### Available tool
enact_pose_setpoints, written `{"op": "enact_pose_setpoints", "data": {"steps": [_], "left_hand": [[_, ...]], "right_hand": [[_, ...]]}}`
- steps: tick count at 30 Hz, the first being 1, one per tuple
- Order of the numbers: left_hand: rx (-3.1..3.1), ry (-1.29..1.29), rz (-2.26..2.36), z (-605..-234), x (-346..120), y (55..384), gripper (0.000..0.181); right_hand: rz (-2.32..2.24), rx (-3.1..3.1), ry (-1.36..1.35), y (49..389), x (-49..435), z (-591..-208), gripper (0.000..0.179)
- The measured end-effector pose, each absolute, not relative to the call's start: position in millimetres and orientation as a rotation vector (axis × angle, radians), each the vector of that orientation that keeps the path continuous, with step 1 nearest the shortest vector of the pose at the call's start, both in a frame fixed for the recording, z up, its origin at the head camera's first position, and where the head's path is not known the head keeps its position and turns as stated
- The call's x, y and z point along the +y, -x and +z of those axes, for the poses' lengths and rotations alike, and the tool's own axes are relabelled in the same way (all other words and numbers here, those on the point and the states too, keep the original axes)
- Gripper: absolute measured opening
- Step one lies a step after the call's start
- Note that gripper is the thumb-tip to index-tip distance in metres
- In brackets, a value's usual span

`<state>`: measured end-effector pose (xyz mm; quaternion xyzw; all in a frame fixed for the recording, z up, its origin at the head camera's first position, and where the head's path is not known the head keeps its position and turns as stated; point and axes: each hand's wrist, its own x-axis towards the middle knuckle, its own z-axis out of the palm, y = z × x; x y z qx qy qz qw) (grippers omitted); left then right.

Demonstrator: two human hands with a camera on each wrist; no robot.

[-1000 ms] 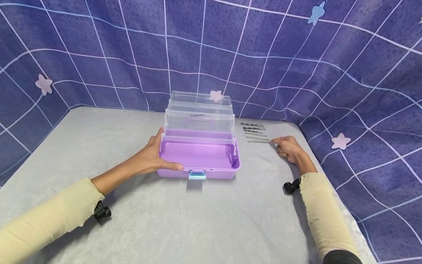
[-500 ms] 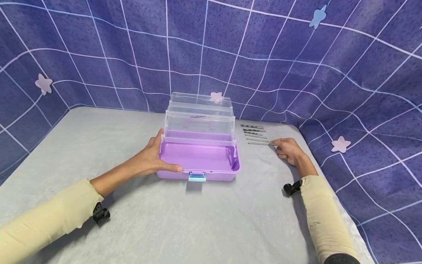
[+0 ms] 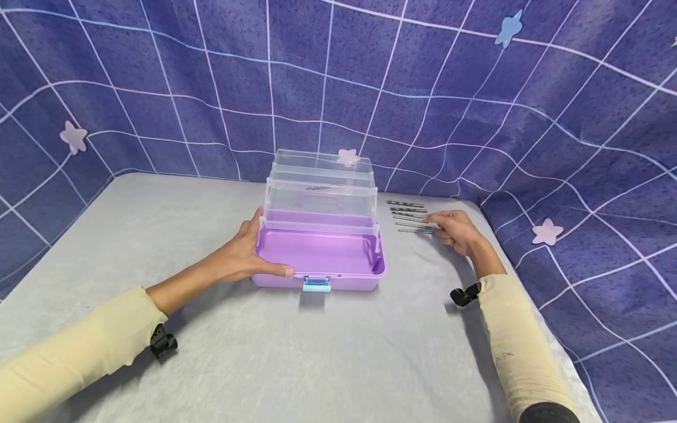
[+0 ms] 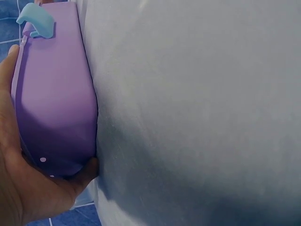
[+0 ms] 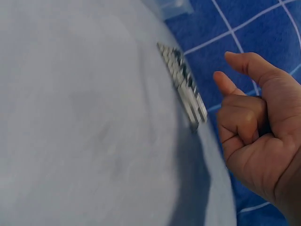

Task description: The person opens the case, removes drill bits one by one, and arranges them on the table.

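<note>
A purple toolbox (image 3: 317,252) stands with its clear tiered trays (image 3: 319,202) raised at the back. My left hand (image 3: 238,255) grips its left front corner, the thumb along the front rim; the left wrist view shows fingers wrapped round the end of the purple wall (image 4: 59,89). One drill bit (image 3: 324,187) appears to lie in a clear tray. To the right, several drill bits (image 3: 407,210) lie in a row on the cloth. My right hand (image 3: 456,230) hovers over their right ends. In the right wrist view its thumb and forefinger are apart, holding nothing, above the bits (image 5: 183,84).
Light grey cloth (image 3: 328,352) covers the table. A blue gridded curtain (image 3: 211,82) with star shapes rises behind and along the right. The toolbox's pale blue latch (image 3: 316,285) hangs at the front.
My right hand has left the right end of the nearest drill bit and moved slightly up and left, over the row. The left hand keeps its hold on the toolbox.
</note>
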<state>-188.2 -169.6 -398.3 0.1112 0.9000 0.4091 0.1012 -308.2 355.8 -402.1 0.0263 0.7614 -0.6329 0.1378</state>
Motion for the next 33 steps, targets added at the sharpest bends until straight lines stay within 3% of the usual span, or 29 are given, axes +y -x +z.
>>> {"op": "enact_pose_setpoints", "data": {"steps": [33], "left_hand": [[2.654, -0.355, 1.243, -400.6, -169.4, 189.1, 0.169]], "right_hand": [[-1.755, 2.372, 0.374, 343.9, 222.7, -306.7, 0.011]]}}
